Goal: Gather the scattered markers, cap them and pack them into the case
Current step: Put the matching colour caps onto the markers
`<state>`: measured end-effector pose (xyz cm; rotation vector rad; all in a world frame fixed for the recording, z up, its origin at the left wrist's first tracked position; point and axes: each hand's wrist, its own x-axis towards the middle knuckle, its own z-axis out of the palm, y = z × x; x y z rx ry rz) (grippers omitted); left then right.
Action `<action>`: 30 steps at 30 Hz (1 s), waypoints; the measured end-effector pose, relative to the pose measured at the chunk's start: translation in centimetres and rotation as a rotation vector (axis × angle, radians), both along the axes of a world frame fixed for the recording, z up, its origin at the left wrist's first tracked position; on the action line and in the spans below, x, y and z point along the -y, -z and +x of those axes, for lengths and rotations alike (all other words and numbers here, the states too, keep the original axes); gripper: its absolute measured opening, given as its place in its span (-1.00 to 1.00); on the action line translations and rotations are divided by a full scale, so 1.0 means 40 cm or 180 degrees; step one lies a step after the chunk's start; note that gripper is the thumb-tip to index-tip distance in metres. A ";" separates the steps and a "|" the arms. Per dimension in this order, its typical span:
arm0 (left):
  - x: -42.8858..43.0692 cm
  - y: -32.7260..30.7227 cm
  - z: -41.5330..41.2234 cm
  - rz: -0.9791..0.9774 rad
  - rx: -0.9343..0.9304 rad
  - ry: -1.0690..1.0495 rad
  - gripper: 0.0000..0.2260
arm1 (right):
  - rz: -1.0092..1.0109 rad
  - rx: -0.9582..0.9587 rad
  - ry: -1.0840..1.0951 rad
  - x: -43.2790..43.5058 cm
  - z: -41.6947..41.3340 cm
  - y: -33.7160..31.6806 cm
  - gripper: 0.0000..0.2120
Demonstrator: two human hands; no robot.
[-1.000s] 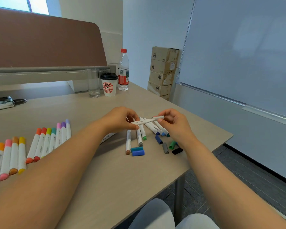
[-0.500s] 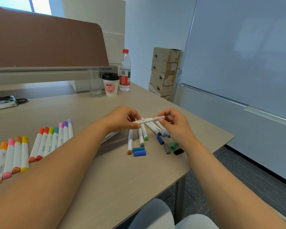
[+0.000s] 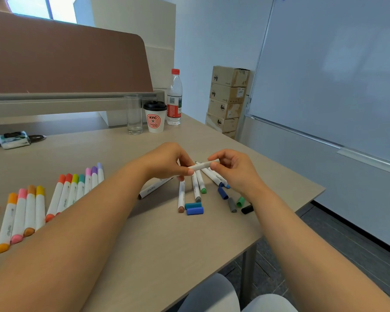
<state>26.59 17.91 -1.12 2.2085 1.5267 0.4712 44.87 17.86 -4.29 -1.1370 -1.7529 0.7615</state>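
A white marker (image 3: pixel 202 165) is held level above the table, pinched at one end by my left hand (image 3: pixel 167 162) and at the other by my right hand (image 3: pixel 233 168). Under the hands lie several loose white markers (image 3: pixel 196 188) fanned out on the table. Loose caps lie in front of them: two blue ones (image 3: pixel 194 208), a dark blue one (image 3: pixel 222 192), a grey one (image 3: pixel 232 204), a green one (image 3: pixel 240 201) and a black one (image 3: pixel 247 208). A row of capped markers (image 3: pixel 74 190) lies at the left. No case is in view.
At the back of the table (image 3: pixel 144 239) stand a glass (image 3: pixel 134 114), a paper coffee cup (image 3: pixel 155 117) and a water bottle (image 3: pixel 174 97). A tissue pack (image 3: pixel 14 139) lies far left. The table's right edge runs close to the loose caps. Cardboard boxes (image 3: pixel 227 97) stand beyond.
Both hands have closed in slightly on the held marker, which stays level between them. The rest shifts only with the camera.
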 end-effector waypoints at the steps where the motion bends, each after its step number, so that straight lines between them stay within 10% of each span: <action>1: -0.001 -0.002 -0.001 0.0000 -0.0004 -0.0011 -0.82 | -0.0020 -0.0040 -0.0024 -0.002 -0.003 -0.001 -0.86; 30: -0.030 0.040 -0.085 -0.0423 -0.1456 -0.0934 -0.69 | 0.0009 0.0053 0.0144 -0.047 -0.119 0.038 -0.83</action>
